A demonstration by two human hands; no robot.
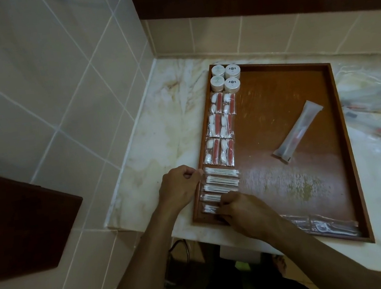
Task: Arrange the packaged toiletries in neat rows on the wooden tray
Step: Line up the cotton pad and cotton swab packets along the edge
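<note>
The marble counter (181,125) carries the wooden tray (344,145), which sits in the corner by the tiled wall. Along the tray's left wall runs one column of packets. At the far end stand four round white jars (225,76) in a two-by-two block. Nearer than those lie six sachets with red sticks (219,129), two abreast, their long axes running along the tray. Nearest come five cotton swab packets (220,182), each lying crosswise to the tray.

A wrapped toothbrush (298,131) lies alone right of the column on the tray floor, tilted diagonally, its far end pointing away and right. A clear flat packet (322,224) lies along the tray's near wall.

The left hand (179,188) has curled fingers pinching the left end of the farthest swab packet. The right hand (242,208) rests curled on the nearest swab packets, fingertips touching them; whether it grips one I cannot tell.
</note>
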